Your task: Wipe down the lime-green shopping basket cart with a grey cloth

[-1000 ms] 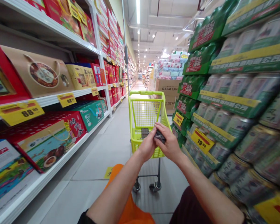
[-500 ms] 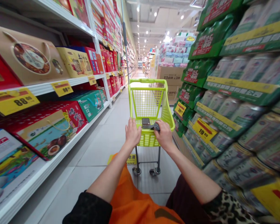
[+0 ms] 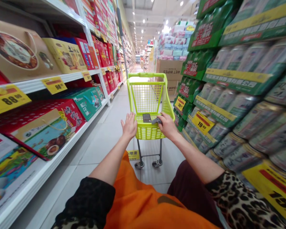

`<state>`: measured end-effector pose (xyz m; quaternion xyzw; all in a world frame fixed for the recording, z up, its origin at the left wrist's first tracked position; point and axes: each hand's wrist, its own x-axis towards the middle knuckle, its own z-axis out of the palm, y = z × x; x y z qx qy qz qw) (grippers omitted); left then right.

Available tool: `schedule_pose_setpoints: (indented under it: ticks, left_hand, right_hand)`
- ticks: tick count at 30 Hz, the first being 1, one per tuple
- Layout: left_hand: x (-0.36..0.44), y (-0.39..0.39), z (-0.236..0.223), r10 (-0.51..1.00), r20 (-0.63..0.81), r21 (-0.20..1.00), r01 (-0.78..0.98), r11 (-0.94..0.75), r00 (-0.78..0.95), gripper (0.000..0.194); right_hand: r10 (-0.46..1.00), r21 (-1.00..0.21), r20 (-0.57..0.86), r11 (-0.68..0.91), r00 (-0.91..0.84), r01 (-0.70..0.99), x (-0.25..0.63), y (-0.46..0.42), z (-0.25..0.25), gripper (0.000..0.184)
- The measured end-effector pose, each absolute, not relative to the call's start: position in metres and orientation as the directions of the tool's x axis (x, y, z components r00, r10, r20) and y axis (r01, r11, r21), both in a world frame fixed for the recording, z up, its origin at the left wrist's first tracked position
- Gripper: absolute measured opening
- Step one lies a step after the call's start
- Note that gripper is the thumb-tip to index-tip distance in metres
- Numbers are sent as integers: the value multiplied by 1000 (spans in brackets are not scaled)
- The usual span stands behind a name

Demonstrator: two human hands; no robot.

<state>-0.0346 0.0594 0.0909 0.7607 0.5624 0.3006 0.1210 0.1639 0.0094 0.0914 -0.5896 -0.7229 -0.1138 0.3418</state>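
A bright green shopping cart [image 3: 147,133] with a mesh basket stands in front of me on caster wheels. My left hand [image 3: 129,126] rests at the near left corner of its basket, palm down, with the fingers stretched out and slightly apart. At the near right corner, my right hand [image 3: 167,126] is closed on a bunched grey cloth [image 3: 156,121] against the rim. A small dark rectangular object [image 3: 146,118] lies in the basket between my hands; what it is I cannot make out.
White shelves [image 3: 73,127] with gift boxes and yellow price tags line the left side. Stacked cases of cans [image 3: 226,106] rise close on the right. Ahead, wet wipes cartons [image 3: 169,71] stand right of the aisle. A yellow floor sign [image 3: 133,155] lies beside the wheels.
The shelves and stacked cans have slid past a little as I move forward with the cart. My left fingers have spread slightly; my right hand keeps the grey cloth.
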Motion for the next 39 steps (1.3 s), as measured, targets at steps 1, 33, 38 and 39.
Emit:
schedule_pose_setpoints:
  ticks: [1, 33, 38, 39]
  left_hand:
    - [-34, 59, 92, 930, 313, 525, 781, -337, 190, 51]
    - [-27, 52, 87, 802, 435, 174, 835, -522, 411, 41]
    - [-39, 54, 88, 794, 421, 193, 811, -552, 440, 34]
    - [-40, 54, 88, 793, 414, 199, 806, -557, 446, 34]
  right_hand:
    - [765, -251, 644, 247, -30, 936, 168, 9, 90, 38]
    - [767, -158, 623, 313, -151, 936, 135, 32, 93, 35]
    - [738, -201, 673, 261, -61, 944, 176, 21, 91, 27]
    - [728, -206, 682, 275, -64, 939, 175, 19, 89, 27]
